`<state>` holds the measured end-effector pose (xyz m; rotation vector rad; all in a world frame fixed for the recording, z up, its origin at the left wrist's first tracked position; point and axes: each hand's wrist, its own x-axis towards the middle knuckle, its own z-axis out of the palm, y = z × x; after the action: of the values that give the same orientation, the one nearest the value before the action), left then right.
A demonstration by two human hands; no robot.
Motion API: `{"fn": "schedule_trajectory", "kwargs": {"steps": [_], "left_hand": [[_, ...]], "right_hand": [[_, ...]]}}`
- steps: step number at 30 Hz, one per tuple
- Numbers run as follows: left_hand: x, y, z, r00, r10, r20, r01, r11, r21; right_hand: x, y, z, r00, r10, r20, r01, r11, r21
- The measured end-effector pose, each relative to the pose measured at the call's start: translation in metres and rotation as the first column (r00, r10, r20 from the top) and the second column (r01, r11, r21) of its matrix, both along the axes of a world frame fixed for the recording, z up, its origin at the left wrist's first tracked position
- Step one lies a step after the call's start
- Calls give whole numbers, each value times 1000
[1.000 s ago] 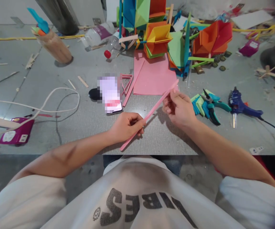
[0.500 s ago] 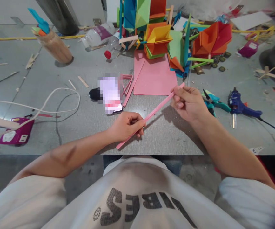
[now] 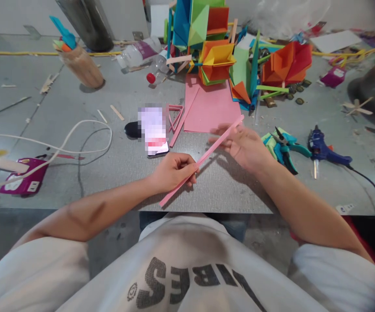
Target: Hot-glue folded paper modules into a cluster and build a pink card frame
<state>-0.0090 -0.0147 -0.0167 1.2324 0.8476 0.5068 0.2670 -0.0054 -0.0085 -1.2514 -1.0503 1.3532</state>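
Fingers of my left hand (image 3: 177, 172) pinch a long, narrow pink paper strip (image 3: 211, 148) near its lower half, and its bottom end sticks out toward the table's front edge. Around the strip's upper end my right hand (image 3: 239, 145) has its fingers spread and slightly blurred, with the strip passing over them. Behind the strip lie pink paper sheets (image 3: 211, 110). A folded pink triangle (image 3: 175, 117) and another pink strip are left of the sheets, beside a phone (image 3: 155, 130) with a blurred-out screen.
Colourful folded-paper shapes (image 3: 216, 60) stand at the back. On the right are pliers (image 3: 291, 149) and a blue glue gun (image 3: 327, 149) with a black cord. Bottles (image 3: 140, 52), a wooden cup (image 3: 83, 67), a white cable (image 3: 73, 130) and a purple box (image 3: 28, 177) occupy the left.
My right hand has opened from its pinch on the strip's upper end, its fingers now spread. The camera view has shifted slightly. My left hand keeps its hold.
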Motion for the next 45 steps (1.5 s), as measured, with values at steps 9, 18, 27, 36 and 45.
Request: {"fn": "schedule_trajectory", "kwargs": {"steps": [9,18,27,36,45], "left_hand": [[1,-2,3,999,-39,1,39,999,13],[3,3,-5,994,102,29,-104,993,53],[5,3,-8,984,-176,38,169,975,141],[4,3,-15,871,-491,-5,449,792,414],[7,11,-35,908,-376,-187,322,337,885]], "right_hand": [[60,28,1,878,-449,-163,461,887,37],[11,2,-4,988,-56,141,45,996,83],[-19,-4,3,999,8,-45,-9,999,-42],[-35,119,20,939,100,328,-17,969,-248],[-20,107,33,540,-24,841,-135,984,115]]}}
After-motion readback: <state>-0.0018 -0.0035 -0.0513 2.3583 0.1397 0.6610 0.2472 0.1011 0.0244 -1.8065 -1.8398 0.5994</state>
